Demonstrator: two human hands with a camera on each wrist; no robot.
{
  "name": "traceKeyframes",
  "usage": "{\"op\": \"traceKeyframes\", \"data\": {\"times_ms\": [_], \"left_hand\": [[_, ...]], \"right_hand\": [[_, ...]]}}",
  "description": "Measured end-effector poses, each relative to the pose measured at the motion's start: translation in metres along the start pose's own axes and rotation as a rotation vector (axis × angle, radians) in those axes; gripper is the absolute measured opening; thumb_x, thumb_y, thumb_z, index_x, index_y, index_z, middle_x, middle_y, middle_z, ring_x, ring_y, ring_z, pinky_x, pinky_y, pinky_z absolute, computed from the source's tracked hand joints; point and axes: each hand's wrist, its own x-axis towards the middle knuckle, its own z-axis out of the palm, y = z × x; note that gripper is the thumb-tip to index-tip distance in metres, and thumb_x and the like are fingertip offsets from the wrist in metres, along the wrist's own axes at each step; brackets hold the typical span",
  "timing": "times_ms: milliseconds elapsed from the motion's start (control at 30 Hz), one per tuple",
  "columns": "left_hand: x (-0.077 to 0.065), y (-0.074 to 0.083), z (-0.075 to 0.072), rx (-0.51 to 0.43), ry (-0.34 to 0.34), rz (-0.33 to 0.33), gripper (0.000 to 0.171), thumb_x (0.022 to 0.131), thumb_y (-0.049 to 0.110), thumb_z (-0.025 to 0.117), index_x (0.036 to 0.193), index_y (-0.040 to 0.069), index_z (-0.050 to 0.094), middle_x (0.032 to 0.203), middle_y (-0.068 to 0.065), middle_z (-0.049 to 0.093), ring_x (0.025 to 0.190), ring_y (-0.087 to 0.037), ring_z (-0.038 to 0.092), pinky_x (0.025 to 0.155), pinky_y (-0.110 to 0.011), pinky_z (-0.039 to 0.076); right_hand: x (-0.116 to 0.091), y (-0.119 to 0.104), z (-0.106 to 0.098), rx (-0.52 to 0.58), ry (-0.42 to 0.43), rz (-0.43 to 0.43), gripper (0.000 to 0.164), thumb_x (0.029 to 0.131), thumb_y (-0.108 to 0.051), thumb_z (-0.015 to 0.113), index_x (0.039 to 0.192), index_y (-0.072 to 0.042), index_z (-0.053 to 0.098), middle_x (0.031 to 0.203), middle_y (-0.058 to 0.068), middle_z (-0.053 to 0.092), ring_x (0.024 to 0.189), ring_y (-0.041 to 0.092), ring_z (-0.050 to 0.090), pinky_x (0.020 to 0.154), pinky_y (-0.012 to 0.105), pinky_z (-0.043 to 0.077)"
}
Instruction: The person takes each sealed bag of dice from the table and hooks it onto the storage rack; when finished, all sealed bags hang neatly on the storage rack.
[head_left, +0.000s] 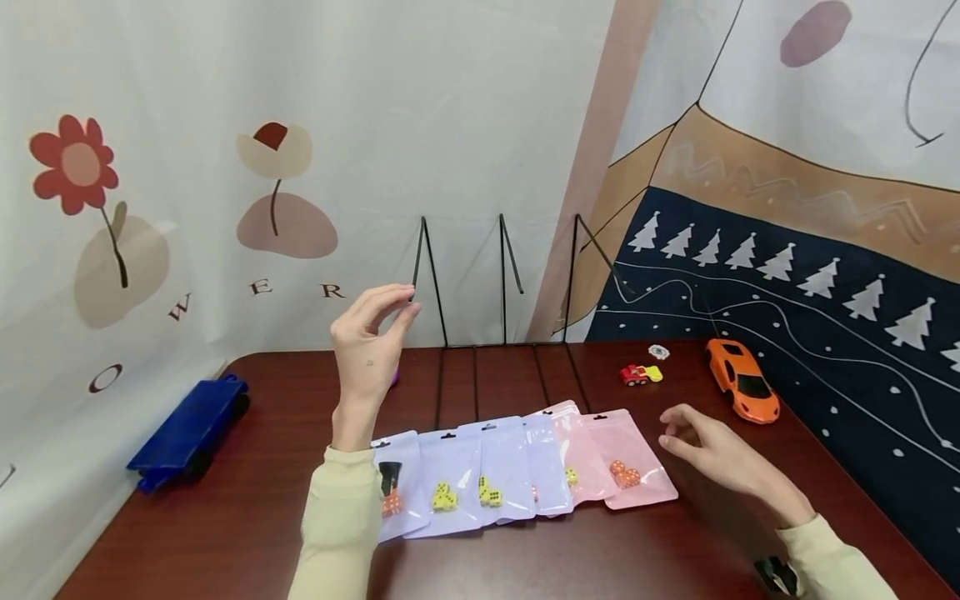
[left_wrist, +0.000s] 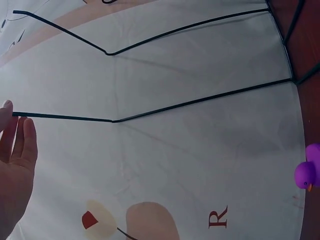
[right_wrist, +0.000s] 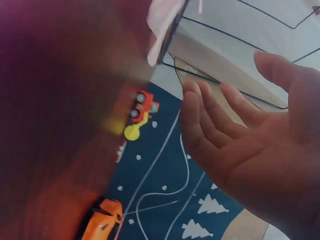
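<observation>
My left hand (head_left: 367, 342) is raised and pinches the tip of the leftmost prong (left_wrist: 65, 117) of a black wire rack between thumb and fingers. The rack (head_left: 503, 283) stands on the table with three bent prongs, none carrying a bag. In front of it lies an overlapping row of zip bags: lavender bags (head_left: 450, 454) on the left, pink bags (head_left: 637, 446) on the right. Yellow dice (head_left: 444, 497) and orange dice (head_left: 624, 475) show through them. My right hand (head_left: 712, 450) hovers beside the rightmost pink bag, fingers loosely bent and holding nothing.
At the left edge of the table is a blue toy truck bed (head_left: 191, 429). A purple rubber duck (left_wrist: 307, 172) sits left of the rack. Toward the back right are a small red and yellow toy vehicle (head_left: 640, 374), a white chip (head_left: 658, 352) and an orange toy car (head_left: 742, 379).
</observation>
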Motion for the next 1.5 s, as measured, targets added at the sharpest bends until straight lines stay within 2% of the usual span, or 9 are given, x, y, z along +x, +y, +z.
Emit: {"op": "traceKeyframes", "data": {"times_ms": [233, 400, 600, 833, 1000, 1100, 1367, 1500], "left_hand": [[0.001, -0.003, 0.002, 0.006, 0.028, -0.011, 0.015, 0.076, -0.013, 0.071, 0.091, -0.008, 0.071, 0.093, -0.018, 0.068, 0.088, -0.028, 0.065, 0.083, -0.035, 0.053], [0.004, -0.003, -0.003, 0.017, 0.053, -0.003, 0.017, 0.073, -0.019, 0.07, 0.088, -0.011, 0.07, 0.092, -0.019, 0.068, 0.088, -0.029, 0.065, 0.083, -0.035, 0.054], [0.004, -0.004, -0.004, 0.008, 0.047, 0.0, 0.019, 0.071, -0.022, 0.07, 0.087, -0.012, 0.07, 0.091, -0.021, 0.068, 0.088, -0.029, 0.065, 0.083, -0.035, 0.054], [0.003, -0.003, -0.004, 0.016, 0.035, 0.011, 0.016, 0.074, -0.018, 0.071, 0.088, -0.01, 0.07, 0.092, -0.018, 0.069, 0.088, -0.028, 0.065, 0.083, -0.036, 0.054], [0.001, -0.003, -0.001, 0.012, 0.033, 0.006, 0.015, 0.075, -0.016, 0.071, 0.089, -0.01, 0.071, 0.093, -0.018, 0.068, 0.088, -0.03, 0.065, 0.083, -0.035, 0.054], [0.0, -0.003, 0.002, 0.009, 0.033, 0.005, 0.017, 0.074, -0.018, 0.07, 0.089, -0.01, 0.071, 0.093, -0.019, 0.068, 0.088, -0.03, 0.065, 0.083, -0.035, 0.054], [0.0, -0.003, 0.007, 0.007, 0.019, -0.002, 0.018, 0.074, -0.018, 0.07, 0.09, -0.009, 0.071, 0.093, -0.018, 0.068, 0.089, -0.03, 0.064, 0.085, -0.036, 0.053], [0.001, -0.003, 0.008, 0.015, 0.014, -0.014, 0.019, 0.074, -0.02, 0.069, 0.089, -0.011, 0.07, 0.093, -0.021, 0.068, 0.09, -0.03, 0.064, 0.085, -0.035, 0.053]], "right_hand": [[-0.006, 0.007, 0.005, 0.028, -0.151, -0.001, 0.031, 0.094, -0.022, 0.061, 0.115, -0.001, 0.053, 0.087, 0.002, 0.054, 0.076, 0.015, 0.053, 0.061, 0.024, 0.047], [-0.001, 0.011, 0.008, 0.033, -0.214, 0.012, 0.029, 0.094, -0.021, 0.06, 0.114, -0.001, 0.052, 0.087, 0.003, 0.055, 0.072, 0.016, 0.052, 0.059, 0.025, 0.045], [0.0, 0.012, 0.012, 0.086, -0.247, 0.013, 0.025, 0.093, -0.018, 0.061, 0.11, -0.001, 0.052, 0.088, 0.004, 0.056, 0.075, 0.018, 0.052, 0.059, 0.025, 0.046], [0.0, 0.013, 0.017, 0.149, -0.27, -0.007, 0.02, 0.091, -0.013, 0.062, 0.105, -0.001, 0.057, 0.082, 0.004, 0.053, 0.064, 0.015, 0.05, 0.053, 0.024, 0.044], [-0.002, 0.016, 0.017, 0.215, -0.315, 0.04, 0.018, 0.09, -0.009, 0.061, 0.104, 0.001, 0.061, 0.082, 0.005, 0.053, 0.068, 0.019, 0.05, 0.056, 0.024, 0.044], [-0.003, 0.019, 0.015, 0.223, -0.306, 0.062, 0.016, 0.088, -0.005, 0.061, 0.102, 0.003, 0.063, 0.082, 0.006, 0.054, 0.07, 0.018, 0.05, 0.057, 0.023, 0.044], [-0.009, 0.025, 0.006, 0.243, -0.195, 0.126, 0.014, 0.081, 0.003, 0.066, 0.095, 0.003, 0.064, 0.08, 0.007, 0.054, 0.072, 0.021, 0.05, 0.056, 0.023, 0.046], [-0.01, 0.025, 0.002, 0.259, -0.189, 0.131, 0.015, 0.081, 0.005, 0.065, 0.096, 0.003, 0.063, 0.082, 0.008, 0.055, 0.074, 0.023, 0.05, 0.057, 0.024, 0.047]]}}
